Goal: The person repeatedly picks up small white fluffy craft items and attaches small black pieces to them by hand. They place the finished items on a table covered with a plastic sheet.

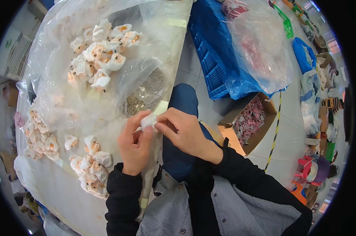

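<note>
Both hands: left hand [134, 142] and right hand [184, 131] pinching, seemingly, one white fluffy piece [148, 120].

Both forearms wear long black sleeves with ribbed cuffs, reaching to the wrists; the left hand [134, 143] and right hand [184, 131] are bare. Over the torso lies a grey, finely checked buttoned shirt, and the legs wear dark blue trousers

Your left hand [134, 142] and right hand [184, 131] pinch one small white fluffy toy [148, 120] between the fingertips. More fluffy toys [92, 167] lie just left of your grip on the table [64, 196]. A clear bag of small metal bits [144, 94] sits just above it.
</note>
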